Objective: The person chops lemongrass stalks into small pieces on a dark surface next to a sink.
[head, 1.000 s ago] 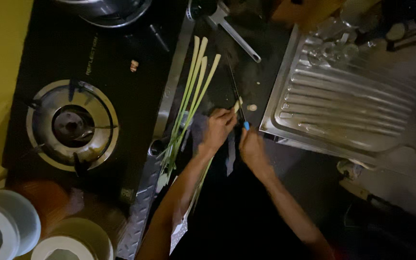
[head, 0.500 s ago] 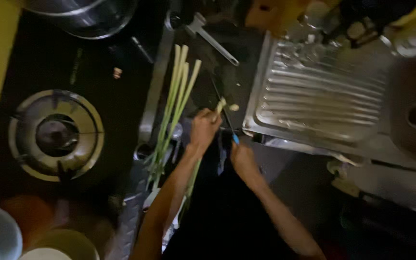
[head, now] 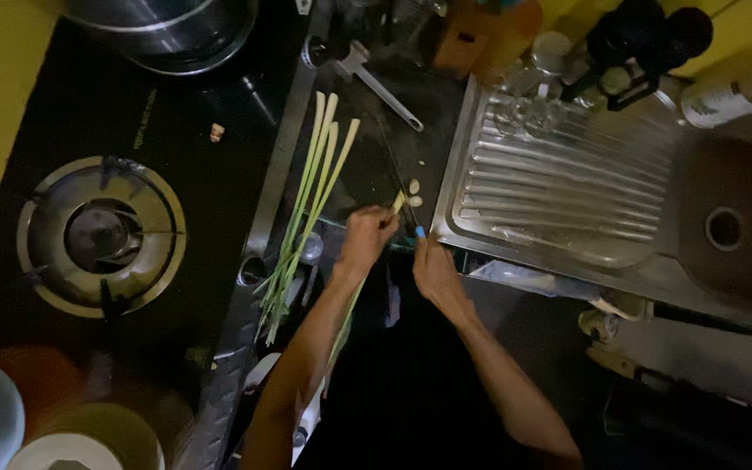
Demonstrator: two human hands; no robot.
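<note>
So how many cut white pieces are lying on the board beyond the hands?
2 clearly visible: one cut piece and a second just below it, both near the sink's draining-board edge, right of the stalk held by the left hand. Others may be hidden in the dim light.

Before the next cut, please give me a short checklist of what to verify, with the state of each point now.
1. Left hand holds the stalk down: ok.
2. Right hand grips the knife: ok.
3. Left fingertips away from the blade: cannot tell, too dark and small.
4. Cut pieces lie beyond the blade, out of the way: ok.
5. Spare green stalks lie aside, to the left of the hands: ok.
6. Burner shows no flame: ok.
</note>
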